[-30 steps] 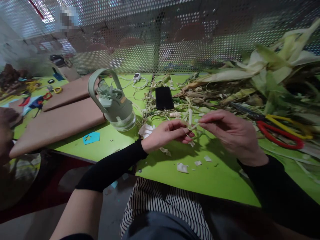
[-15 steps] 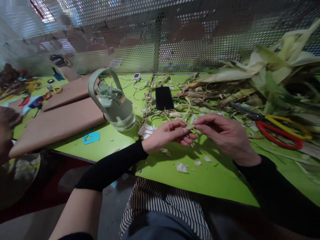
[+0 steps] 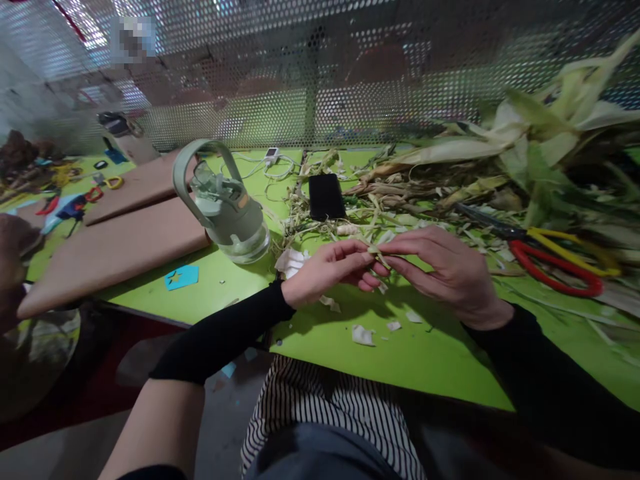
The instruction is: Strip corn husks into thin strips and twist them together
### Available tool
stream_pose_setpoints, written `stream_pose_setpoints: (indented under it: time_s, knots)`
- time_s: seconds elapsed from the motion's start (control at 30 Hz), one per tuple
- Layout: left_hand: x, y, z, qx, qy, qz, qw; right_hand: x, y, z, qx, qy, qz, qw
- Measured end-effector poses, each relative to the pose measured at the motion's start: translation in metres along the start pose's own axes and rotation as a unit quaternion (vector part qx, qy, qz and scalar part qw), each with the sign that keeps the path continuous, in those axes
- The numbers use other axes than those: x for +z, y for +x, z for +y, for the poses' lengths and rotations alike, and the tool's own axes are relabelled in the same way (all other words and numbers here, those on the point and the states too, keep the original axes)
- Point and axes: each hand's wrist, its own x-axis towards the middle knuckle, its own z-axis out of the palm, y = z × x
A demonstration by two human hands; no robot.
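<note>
Between my two hands is a small pale green strip of corn husk (image 3: 374, 249). My left hand (image 3: 340, 267) pinches it between thumb and forefinger, the other fingers curled loosely below. From the right, my right hand (image 3: 445, 273) grips the same piece with thumb and fingertips, so part of it is hidden. Just beyond the hands lie a black phone (image 3: 327, 197) and loose husk scraps (image 3: 300, 210). White crumpled paper (image 3: 290, 262) rests by my left wrist, and small white scraps (image 3: 363, 335) lie on the green table (image 3: 425, 367) below my hands.
Scissors with red and yellow handles (image 3: 557, 270) lie to the right, before a heap of corn husks (image 3: 545, 133). A pale green bottle (image 3: 233, 213) stands left, beside brown folded paper (image 3: 125, 250) and a blue star card (image 3: 181, 277). A perforated metal screen (image 3: 250, 93) runs behind.
My right hand has moved slightly left, its fingertips closer to my left thumb on the husk strip. The left hand has barely moved; the view has shifted a little.
</note>
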Motion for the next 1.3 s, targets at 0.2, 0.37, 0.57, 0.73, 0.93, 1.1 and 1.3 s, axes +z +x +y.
stream_pose_setpoints:
  time_s: [0.2,0.37,0.57,0.73,0.93,1.1,1.3]
  knots:
    - [0.001,0.000,-0.003,0.017,0.017,-0.007,1.000,0.002,-0.001,-0.004,0.053,0.017,0.002,0.998]
    - [0.000,0.002,-0.008,0.068,0.082,0.028,0.994,0.005,0.002,-0.007,0.169,0.125,0.012,0.978]
    - [-0.003,0.008,-0.016,0.121,0.105,0.060,0.985,0.009,0.004,-0.007,0.275,0.218,0.017,0.936]
    - [0.000,0.003,-0.008,0.117,0.115,0.054,0.985,0.008,0.002,-0.009,0.234,0.157,0.010,0.959]
    - [0.003,-0.002,-0.001,0.071,0.101,0.055,0.991,0.006,-0.003,-0.010,0.075,-0.018,0.002,0.997]
    - [0.001,0.002,-0.005,0.058,0.107,0.066,0.990,0.008,-0.003,-0.011,0.023,-0.068,0.000,0.997]
    - [0.000,0.005,-0.010,0.089,0.125,0.070,0.986,0.018,-0.004,-0.016,0.088,-0.029,0.014,0.996]
